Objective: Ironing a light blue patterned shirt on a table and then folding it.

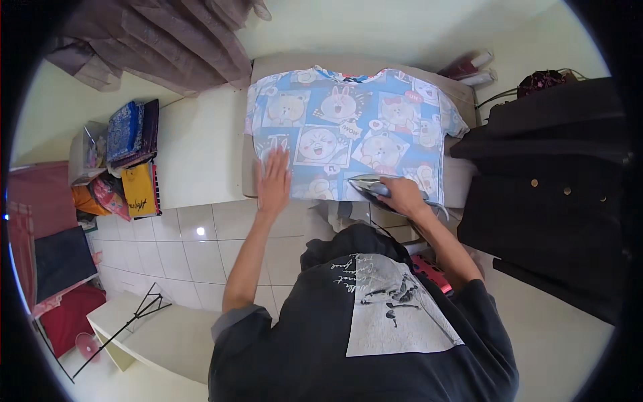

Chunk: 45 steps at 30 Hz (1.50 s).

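A light blue T-shirt (321,117) with cartoon animal prints lies spread over a padded surface (281,65), its neckline at the far side. My left hand (273,182) rests flat on the shirt's lower left part, fingers stretched out. In my right hand (404,196) is a clothes iron (370,185), gripped by its handle. The iron's tip points left, and it sits at the shirt's near edge, right of the middle. How firmly its soleplate meets the cloth cannot be made out.
Dark garments (542,194) hang at the right. Folded cloths (132,134) and a clear plastic box (88,153) sit on the left. A purple curtain (167,40) hangs at the far left. A black tripod stand (134,318) lies across a white bench (167,342) at the lower left.
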Tool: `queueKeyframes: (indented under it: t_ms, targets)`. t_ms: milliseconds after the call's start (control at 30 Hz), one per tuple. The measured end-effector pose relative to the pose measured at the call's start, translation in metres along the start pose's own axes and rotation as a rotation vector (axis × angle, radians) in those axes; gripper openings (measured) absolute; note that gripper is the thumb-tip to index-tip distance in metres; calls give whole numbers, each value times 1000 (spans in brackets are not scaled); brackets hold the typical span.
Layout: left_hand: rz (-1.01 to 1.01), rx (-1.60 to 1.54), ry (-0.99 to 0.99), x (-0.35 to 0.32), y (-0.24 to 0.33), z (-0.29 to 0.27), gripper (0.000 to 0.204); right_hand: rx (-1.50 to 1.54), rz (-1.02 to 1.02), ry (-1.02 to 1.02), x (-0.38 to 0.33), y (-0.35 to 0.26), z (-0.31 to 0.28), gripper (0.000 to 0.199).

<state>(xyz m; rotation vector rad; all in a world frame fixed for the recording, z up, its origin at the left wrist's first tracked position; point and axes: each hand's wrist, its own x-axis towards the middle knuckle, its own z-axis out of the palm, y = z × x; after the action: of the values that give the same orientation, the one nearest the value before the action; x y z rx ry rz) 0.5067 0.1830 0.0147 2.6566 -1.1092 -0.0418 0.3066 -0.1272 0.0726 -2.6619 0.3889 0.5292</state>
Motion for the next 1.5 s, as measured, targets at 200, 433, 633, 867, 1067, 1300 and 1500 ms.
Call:
queueKeyframes:
  t_ms: [200,433,633,867,1067,1300,1500]
  targets:
    - [-130,83,-19,-41,-22,9,54,34,-221,36,42,-97,25,29]
    - [-165,80,6,-52,-32,18,54,95,-231,175,70,-156,57,15]
    - [-138,51,18,-49,-32,19,54,212,125,198,11,-63,39,36]
    - [-164,43,7,-46,-28,16,59,448,715,447,-63,72,25,37]
    - [-3,-235,170,9,34,14,72,525,859,516,-52,74,28,44]
    - [91,17,23,33,49,39,61,520,916,559,-52,59,19,35]
    - [88,23,25,34,57,38,61,557,912,573,-44,57,19,36]
